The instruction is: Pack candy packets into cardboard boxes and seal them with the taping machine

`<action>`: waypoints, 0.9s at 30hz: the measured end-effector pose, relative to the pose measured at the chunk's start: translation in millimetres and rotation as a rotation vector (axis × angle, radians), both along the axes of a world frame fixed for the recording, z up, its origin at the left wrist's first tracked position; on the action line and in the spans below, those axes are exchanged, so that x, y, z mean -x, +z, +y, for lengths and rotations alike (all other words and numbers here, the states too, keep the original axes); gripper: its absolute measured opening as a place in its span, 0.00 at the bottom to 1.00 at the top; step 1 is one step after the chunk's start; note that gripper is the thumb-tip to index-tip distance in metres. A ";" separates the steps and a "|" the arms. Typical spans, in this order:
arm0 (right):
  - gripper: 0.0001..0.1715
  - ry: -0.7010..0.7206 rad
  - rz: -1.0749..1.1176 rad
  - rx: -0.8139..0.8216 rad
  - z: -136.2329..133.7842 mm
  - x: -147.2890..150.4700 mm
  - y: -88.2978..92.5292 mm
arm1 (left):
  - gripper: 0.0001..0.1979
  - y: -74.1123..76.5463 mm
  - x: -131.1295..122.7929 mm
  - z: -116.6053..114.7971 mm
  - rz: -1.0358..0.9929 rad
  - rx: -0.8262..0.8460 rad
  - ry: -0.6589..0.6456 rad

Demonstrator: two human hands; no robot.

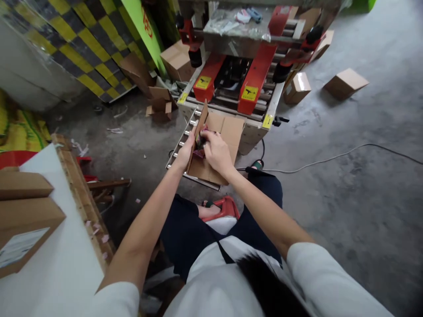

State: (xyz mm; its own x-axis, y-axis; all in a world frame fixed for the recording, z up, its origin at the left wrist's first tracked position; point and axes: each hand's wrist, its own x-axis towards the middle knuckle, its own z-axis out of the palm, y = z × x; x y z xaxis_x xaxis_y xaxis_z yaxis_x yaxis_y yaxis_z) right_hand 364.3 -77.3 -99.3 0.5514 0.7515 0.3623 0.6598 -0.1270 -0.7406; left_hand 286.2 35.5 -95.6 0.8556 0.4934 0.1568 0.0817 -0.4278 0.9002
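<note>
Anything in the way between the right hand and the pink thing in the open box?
Nothing visible: the right hand is over the open box, apparently touching the pink thing. The box's raised side panel stands left of it, beside the left hand.

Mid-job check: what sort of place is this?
Probably a packing area in a warehouse or workshop: a roller conveyor machine stands ahead, an open cardboard box is at its near end, and cartons lie on the floor.

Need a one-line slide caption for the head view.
Left hand against an open cardboard box, right hand at the pinkish contents inside, in front of a red-barred machine.
</note>
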 end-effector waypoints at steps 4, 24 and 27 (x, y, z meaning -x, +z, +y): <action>0.29 -0.277 0.220 -0.335 7.7 -12.5 -24.0 | 0.35 0.6 4.9 -21.3 0.198 -0.409 -0.063; 0.56 0.283 -0.442 0.276 -0.6 -65.4 2.4 | 0.24 -23.2 20.3 -3.2 -0.045 0.036 0.248; 0.42 0.202 -0.366 0.162 38.6 -134.6 16.5 | 0.24 -32.0 63.7 -29.6 -0.011 0.046 0.366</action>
